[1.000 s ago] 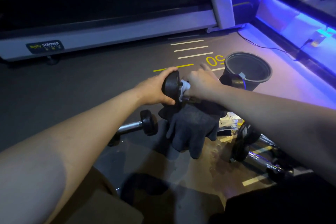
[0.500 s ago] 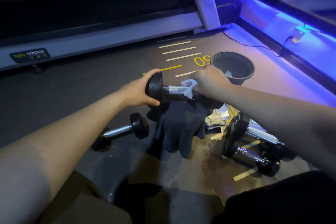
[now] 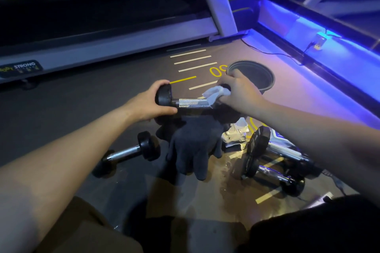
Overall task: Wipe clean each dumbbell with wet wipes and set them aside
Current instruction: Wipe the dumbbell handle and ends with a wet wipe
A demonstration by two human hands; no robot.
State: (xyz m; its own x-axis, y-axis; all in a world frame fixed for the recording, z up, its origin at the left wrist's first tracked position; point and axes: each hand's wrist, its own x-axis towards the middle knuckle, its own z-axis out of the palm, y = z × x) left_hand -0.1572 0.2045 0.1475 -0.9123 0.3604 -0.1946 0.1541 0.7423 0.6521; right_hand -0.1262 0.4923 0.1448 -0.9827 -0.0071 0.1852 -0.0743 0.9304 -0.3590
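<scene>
A small dumbbell (image 3: 191,103) with black heads and a knurled chrome handle is held level above the floor. My left hand (image 3: 153,101) grips its left head. My right hand (image 3: 239,93) presses a white wet wipe (image 3: 216,92) against the right end of the handle and covers the right head. A second small dumbbell (image 3: 128,153) lies on the floor at the lower left. Two larger dumbbells (image 3: 271,172) lie at the lower right, partly hidden by my right forearm.
Dark gloves (image 3: 193,148) lie on the floor under the held dumbbell. A white wipes packet (image 3: 236,133) sits beside them. A black bin (image 3: 265,80) stands beyond my right hand. A treadmill (image 3: 107,47) runs along the far side. A blue-lit ledge (image 3: 329,47) borders the right. The floor looks wet near the gloves.
My right hand with the wipe has slid rightward along the handle, from the left head to the right end, baring the chrome bar. My left hand keeps its grip on the left head.
</scene>
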